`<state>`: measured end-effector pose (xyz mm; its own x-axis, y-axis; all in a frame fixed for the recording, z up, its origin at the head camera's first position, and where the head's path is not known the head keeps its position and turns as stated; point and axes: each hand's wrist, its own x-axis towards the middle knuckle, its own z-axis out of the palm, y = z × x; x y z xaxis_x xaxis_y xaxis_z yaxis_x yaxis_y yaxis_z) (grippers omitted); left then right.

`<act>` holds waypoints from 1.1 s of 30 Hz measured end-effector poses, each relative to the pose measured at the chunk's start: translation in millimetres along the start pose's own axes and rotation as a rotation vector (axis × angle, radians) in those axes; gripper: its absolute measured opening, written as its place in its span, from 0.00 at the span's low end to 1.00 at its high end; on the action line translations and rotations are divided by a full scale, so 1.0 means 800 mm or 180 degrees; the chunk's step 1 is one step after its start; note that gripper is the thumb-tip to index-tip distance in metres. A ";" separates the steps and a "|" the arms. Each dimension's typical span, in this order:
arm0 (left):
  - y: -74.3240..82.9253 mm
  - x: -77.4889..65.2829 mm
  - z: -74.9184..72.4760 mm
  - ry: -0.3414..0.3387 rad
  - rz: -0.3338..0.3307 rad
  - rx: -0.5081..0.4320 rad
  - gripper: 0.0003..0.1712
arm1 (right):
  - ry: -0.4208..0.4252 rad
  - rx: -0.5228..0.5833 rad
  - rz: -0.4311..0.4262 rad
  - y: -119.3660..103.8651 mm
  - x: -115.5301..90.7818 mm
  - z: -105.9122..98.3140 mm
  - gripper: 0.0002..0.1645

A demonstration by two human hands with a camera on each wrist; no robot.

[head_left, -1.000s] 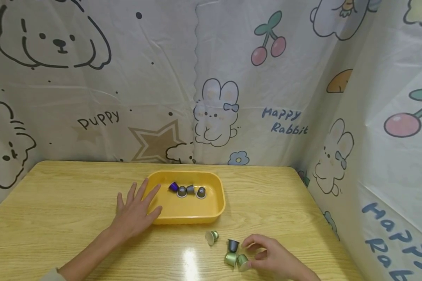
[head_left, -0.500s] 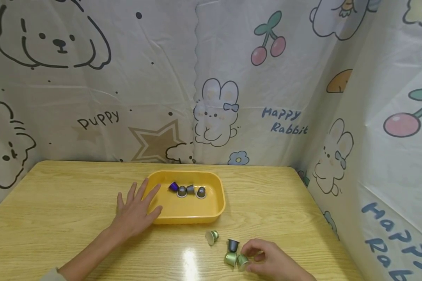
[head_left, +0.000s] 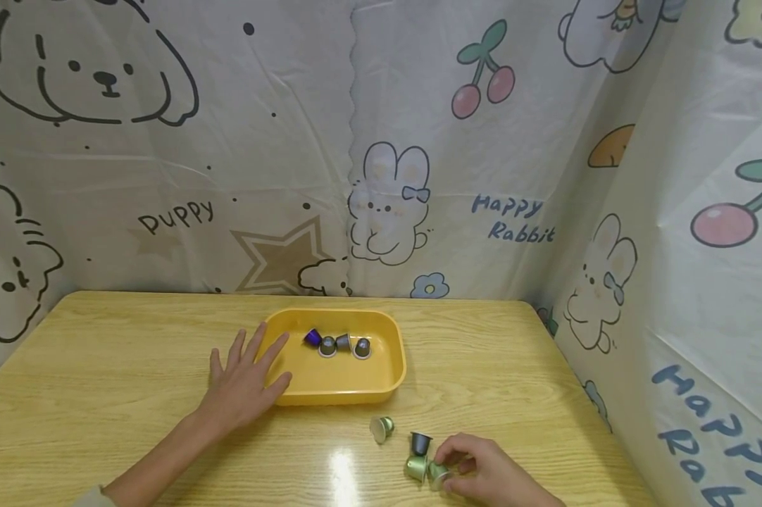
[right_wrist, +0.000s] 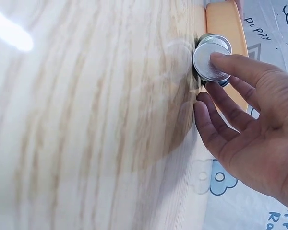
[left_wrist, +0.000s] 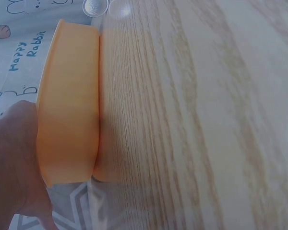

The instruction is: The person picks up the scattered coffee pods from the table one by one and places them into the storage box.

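Observation:
My left hand (head_left: 244, 384), fingers spread, rests on the left rim of a yellow plastic tray (head_left: 336, 396). Near the table's front, my right hand (head_left: 482, 468) pinches a light green coffee capsule (head_left: 439, 474) between thumb and fingers. Its thumb lies on the silvery lid (right_wrist: 209, 62) in the right wrist view. Another green capsule (head_left: 416, 467) sits right beside it, with a dark grey capsule (head_left: 421, 443) just behind. Slightly apart, toward the tray, a third green capsule (head_left: 382, 428) lies on its side.
Inside the tray are a purple capsule (head_left: 313, 338) and several grey-brown capsules (head_left: 363, 347). The wooden table (head_left: 134, 345) ends at a printed cloth (head_left: 279, 141) behind and on the right.
My right hand has closed its thumb and fingers in on the green capsule, shifting slightly left. The left hand and the tray have stayed put.

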<state>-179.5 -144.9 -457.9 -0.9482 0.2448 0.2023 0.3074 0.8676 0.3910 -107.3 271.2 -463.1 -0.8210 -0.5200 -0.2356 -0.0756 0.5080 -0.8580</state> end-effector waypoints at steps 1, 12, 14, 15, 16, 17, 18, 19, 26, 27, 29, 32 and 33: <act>0.000 0.000 0.000 -0.0003 -0.0001 -0.0013 0.37 | 0.0012 -0.0025 0.0004 0.000 0.000 0.000 0.12; 0.000 -0.001 0.000 0.0011 -0.0008 -0.0022 0.37 | 0.0031 -0.0080 0.0022 0.001 0.002 0.002 0.11; -0.001 -0.001 0.001 0.0013 -0.0006 -0.0022 0.37 | 0.0031 -0.0060 0.0027 0.002 0.001 0.003 0.11; -0.001 -0.001 0.001 0.0014 -0.0005 -0.0017 0.37 | 0.0031 -0.0038 0.0032 0.002 0.001 0.003 0.12; -0.001 -0.001 0.001 0.0016 -0.0005 -0.0014 0.37 | 0.0032 -0.0017 0.0033 0.002 0.001 0.002 0.12; -0.001 0.000 0.001 0.0016 -0.0007 -0.0012 0.36 | 0.0035 0.0009 0.0032 0.003 0.001 0.002 0.12; -0.001 -0.001 0.001 0.0016 -0.0005 -0.0012 0.36 | 0.0040 0.0044 0.0032 0.003 0.001 0.002 0.12; -0.001 -0.001 0.001 0.0017 -0.0001 -0.0012 0.37 | 0.0048 0.0082 0.0030 0.003 0.000 0.002 0.13; -0.001 -0.001 0.002 0.0039 0.0009 -0.0006 0.36 | 0.0123 0.0208 0.0038 0.001 -0.007 -0.003 0.13; -0.001 -0.001 0.002 0.0037 0.0008 -0.0008 0.36 | 0.0140 0.0193 0.0030 0.000 -0.007 -0.004 0.13; -0.001 -0.001 0.001 0.0032 0.0003 -0.0004 0.36 | 0.0177 0.0169 0.0012 -0.002 -0.008 -0.006 0.13; 0.000 -0.001 0.001 0.0027 -0.0001 0.0006 0.37 | 0.0229 0.0121 0.0031 -0.006 -0.008 -0.009 0.14; 0.000 -0.001 0.001 0.0028 -0.0004 0.0010 0.37 | 0.0237 0.0090 0.0038 -0.007 -0.008 -0.011 0.15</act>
<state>-178.9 -144.9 -458.9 -0.9479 0.2400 0.2097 0.3060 0.8692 0.3883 -106.6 277.6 -452.6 -0.8616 -0.4611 -0.2122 -0.0505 0.4937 -0.8681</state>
